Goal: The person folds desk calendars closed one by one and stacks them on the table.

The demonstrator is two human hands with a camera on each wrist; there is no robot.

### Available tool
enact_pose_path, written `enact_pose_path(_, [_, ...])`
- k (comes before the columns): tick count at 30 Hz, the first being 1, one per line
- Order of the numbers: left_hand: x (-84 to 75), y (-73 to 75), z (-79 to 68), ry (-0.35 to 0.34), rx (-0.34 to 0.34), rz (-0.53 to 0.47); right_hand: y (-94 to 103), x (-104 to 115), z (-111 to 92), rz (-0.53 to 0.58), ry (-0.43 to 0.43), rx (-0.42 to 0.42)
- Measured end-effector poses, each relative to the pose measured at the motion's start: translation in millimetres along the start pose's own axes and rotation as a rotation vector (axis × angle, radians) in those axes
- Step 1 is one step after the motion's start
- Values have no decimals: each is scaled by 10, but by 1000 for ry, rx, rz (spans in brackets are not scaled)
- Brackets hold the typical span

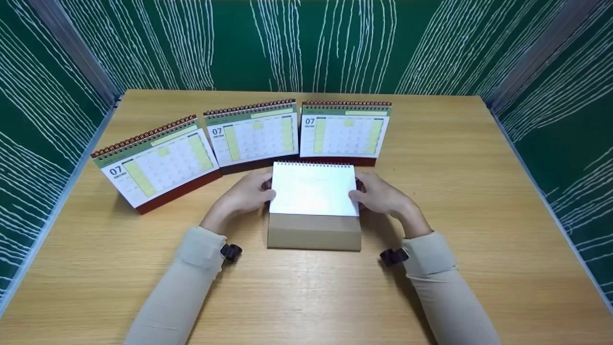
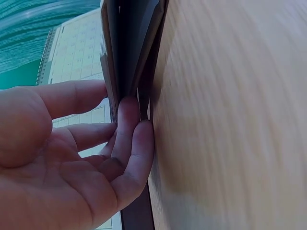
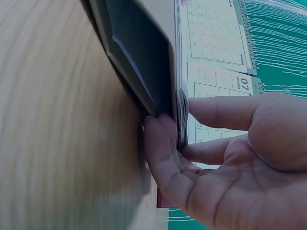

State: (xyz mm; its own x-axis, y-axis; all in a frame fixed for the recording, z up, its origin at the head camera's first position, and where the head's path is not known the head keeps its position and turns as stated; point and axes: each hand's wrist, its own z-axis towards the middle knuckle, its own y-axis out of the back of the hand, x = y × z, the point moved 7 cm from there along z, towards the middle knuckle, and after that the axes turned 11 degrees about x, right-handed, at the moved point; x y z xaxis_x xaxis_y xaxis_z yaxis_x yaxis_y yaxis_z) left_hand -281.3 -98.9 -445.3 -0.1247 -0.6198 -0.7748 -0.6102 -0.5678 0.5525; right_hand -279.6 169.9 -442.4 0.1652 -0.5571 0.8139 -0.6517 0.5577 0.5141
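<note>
A desk calendar point(image 1: 313, 189) with a blank white top page and a tan cardboard base point(image 1: 313, 235) sits front and centre, its spiral binding along the far edge. My left hand point(image 1: 246, 194) grips its left side, thumb on the page edge and fingers curled in under the cardboard. On the opposite side my right hand point(image 1: 383, 194) holds it the same way. In the left wrist view the left fingers point(image 2: 136, 153) reach into the folded stand. The right wrist view shows the right thumb point(image 3: 220, 111) against the stacked pages and the other fingers by the stand's dark inside.
Three more desk calendars stand behind in a row, each turned to a page marked 07: a left one point(image 1: 160, 163), a middle one point(image 1: 256, 136) and a right one point(image 1: 342, 134). All rest on a wooden table point(image 1: 479, 191) bordered by green walls point(image 1: 345, 48) with white streaks.
</note>
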Motion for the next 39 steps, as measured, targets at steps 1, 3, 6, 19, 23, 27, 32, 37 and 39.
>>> enact_pose_path(1, [-2, -3, 3, -6, -1, -3, -2, -2, -2, -4, -5, -1])
enact_pose_path(3, [-3, -7, 11, -17, -5, -8, -3, -6, -8, -12, -11, -5])
enact_pose_path(6, [-10, -16, 14, -27, -2, -25, 0, -16, -17, -20, -22, -17])
enact_pose_path(19, [6, -33, 20, 6, 23, 1, -17, -46, -3, -4, -33, -12])
enact_pose_path(23, [14, -31, 10, 15, 24, -2, -23, -54, 9, -5, -23, -6])
enact_pose_path(27, [36, -27, 13, 28, 22, -10, -21, -62, 15, -17, -33, -7])
enact_pose_path(32, [37, -22, 3, 33, 13, -10, -18, -62, 17, -34, -51, -19])
enact_pose_path(37, [43, -29, 8, 17, 13, -14, -17, -74, 28, -49, -55, -34])
enact_pose_path(39, [46, -29, 12, 19, 14, -15, -17, -81, 29, -52, -66, -39])
